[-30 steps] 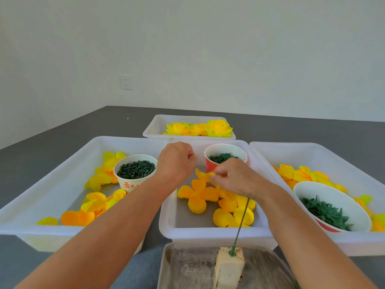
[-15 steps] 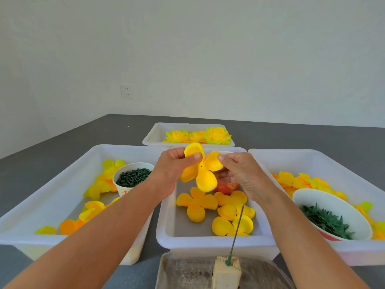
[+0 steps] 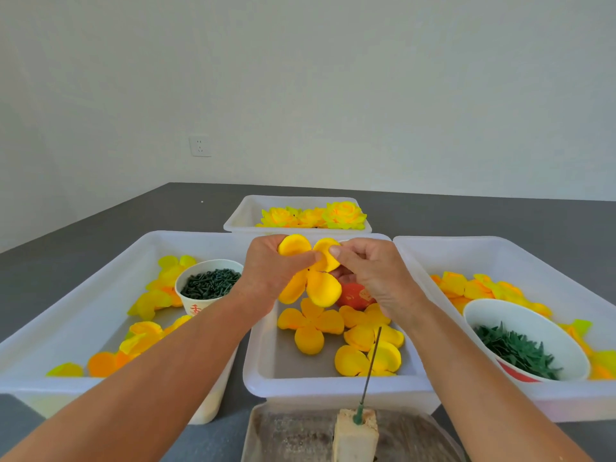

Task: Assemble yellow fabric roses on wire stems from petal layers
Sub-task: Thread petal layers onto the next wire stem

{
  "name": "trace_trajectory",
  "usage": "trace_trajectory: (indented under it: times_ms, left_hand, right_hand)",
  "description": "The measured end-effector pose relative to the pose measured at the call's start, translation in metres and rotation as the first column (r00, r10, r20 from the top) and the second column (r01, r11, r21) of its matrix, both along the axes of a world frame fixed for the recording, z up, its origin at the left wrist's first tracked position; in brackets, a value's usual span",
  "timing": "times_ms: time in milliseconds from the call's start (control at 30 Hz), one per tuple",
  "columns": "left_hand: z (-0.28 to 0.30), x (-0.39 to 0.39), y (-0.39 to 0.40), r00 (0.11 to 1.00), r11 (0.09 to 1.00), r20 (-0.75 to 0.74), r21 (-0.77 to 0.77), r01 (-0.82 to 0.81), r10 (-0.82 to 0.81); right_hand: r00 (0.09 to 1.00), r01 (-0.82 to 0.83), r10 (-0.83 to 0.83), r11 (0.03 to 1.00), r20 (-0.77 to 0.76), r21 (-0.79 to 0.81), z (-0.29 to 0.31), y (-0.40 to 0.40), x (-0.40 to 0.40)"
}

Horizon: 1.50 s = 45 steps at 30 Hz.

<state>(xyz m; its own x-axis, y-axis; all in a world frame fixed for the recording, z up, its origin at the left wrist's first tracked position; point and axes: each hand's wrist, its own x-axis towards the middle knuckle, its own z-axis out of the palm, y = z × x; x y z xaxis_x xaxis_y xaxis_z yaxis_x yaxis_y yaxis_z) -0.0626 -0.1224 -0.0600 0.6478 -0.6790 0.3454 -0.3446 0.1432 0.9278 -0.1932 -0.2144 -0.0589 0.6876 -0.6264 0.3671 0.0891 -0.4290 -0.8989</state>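
Both grips, left hand [image 3: 270, 275] and right hand [image 3: 373, 278], pinch one yellow petal layer [image 3: 315, 283] above the middle tray [image 3: 333, 385]; wire stem [image 3: 370, 361] still bare, finished roses [image 3: 313, 216] in far tray [image 3: 243, 213].

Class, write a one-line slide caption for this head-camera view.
Both hands, left hand and right hand, pinch a yellow petal layer above the middle tray, near the wire stem.

Two bare forearms rise from the lower corners of the frame and meet at centre, where the left hand [image 3: 271, 271] and right hand [image 3: 373, 275] face each other, thumbs and fingers pinching a petal layer [image 3: 313, 275].
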Motion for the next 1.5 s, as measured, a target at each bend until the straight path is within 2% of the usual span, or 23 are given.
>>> trace_trajectory:
  times_ms: [100, 200, 267, 367, 433, 500, 533, 633, 733, 833, 933, 1033, 1100, 1233, 1367, 1433, 1500]
  left_hand:
    - [0.0, -0.001, -0.001, 0.996, 0.998, -0.089, -0.057, -0.021, 0.016]
    - [0.001, 0.002, 0.0, 0.963, 0.996, -0.265, -0.084, 0.027, -0.048]
    - [0.002, 0.002, 0.001, 0.932, 0.992, -0.344, -0.088, 0.088, -0.113]
    - [0.003, 0.0, 0.003, 0.903, 0.981, -0.383, -0.101, 0.169, -0.195]
    - [0.006, -0.001, 0.006, 0.86, 0.963, -0.434, -0.132, 0.234, -0.269]
    - [0.008, -0.001, 0.009, 0.814, 0.942, -0.473, -0.166, 0.292, -0.336]
    - [0.009, 0.0, 0.01, 0.806, 0.937, -0.478, -0.17, 0.305, -0.349]
    - [0.007, 0.0, 0.007, 0.867, 0.962, -0.418, -0.103, 0.251, -0.271]
    - [0.004, -0.002, 0.003, 0.945, 0.986, -0.282, -0.01, 0.169, -0.165]
    - [0.003, -0.001, 0.002, 0.985, 0.994, -0.142, 0.035, 0.101, -0.095]
    - [0.002, -0.005, 0.002, 0.994, 0.999, 0.097, 0.013, 0.039, -0.04]
    - [0.001, -0.01, 0.004, 0.982, 0.999, 0.187, -0.032, 0.029, -0.023]
    - [0.002, -0.011, 0.005, 0.987, 0.998, 0.159, -0.047, 0.038, -0.03]
    - [0.005, -0.011, 0.005, 0.997, 0.999, -0.062, -0.033, 0.037, -0.039]
    - [0.009, -0.009, 0.005, 0.985, 0.998, -0.161, 0.006, 0.068, -0.066]
    - [0.009, -0.01, 0.005, 0.979, 0.996, -0.184, -0.005, 0.084, -0.083]
    - [0.009, -0.011, 0.006, 0.985, 0.996, -0.146, -0.033, 0.084, -0.088]
  right_hand:
    - [0.999, 0.017, -0.014, 0.996, -0.031, 0.093, -0.002, 0.002, 0.001]
    - [0.999, 0.031, -0.037, 0.981, 0.028, 0.193, 0.0, 0.006, 0.004]
    - [0.997, 0.074, -0.078, 0.979, 0.013, 0.192, 0.0, 0.008, 0.006]
    - [0.994, 0.113, -0.113, 0.978, -0.006, 0.178, -0.002, 0.01, 0.009]
    - [0.997, 0.049, -0.065, 0.959, 0.047, 0.28, 0.0, 0.009, 0.006]
    - [0.988, -0.103, 0.046, 0.908, 0.148, 0.406, 0.003, 0.009, 0.003]
    - [0.984, -0.135, 0.073, 0.902, 0.162, 0.409, 0.004, 0.009, 0.003]
    - [0.998, 0.011, -0.025, 0.963, 0.051, 0.271, 0.001, 0.01, 0.004]
    - [0.994, 0.095, -0.105, 0.977, 0.042, 0.191, -0.001, 0.009, 0.005]
    - [0.987, 0.158, -0.158, 0.987, -0.006, -0.042, -0.002, 0.008, 0.005]
    - [0.949, 0.28, -0.312, 0.897, -0.042, -0.341, -0.004, 0.007, 0.008]
    - [0.927, 0.327, -0.373, 0.837, -0.021, -0.438, -0.006, 0.006, 0.008]
    - [0.929, 0.326, -0.369, 0.832, -0.008, -0.449, -0.006, 0.007, 0.008]
    - [0.935, 0.321, -0.354, 0.819, 0.02, -0.476, -0.003, 0.009, 0.007]
    - [0.936, 0.324, -0.347, 0.794, 0.053, -0.515, -0.003, 0.012, 0.006]
    - [0.944, 0.304, -0.325, 0.792, 0.056, -0.53, -0.003, 0.012, 0.005]
    - [0.961, 0.248, -0.275, 0.817, 0.026, -0.52, -0.004, 0.013, 0.005]
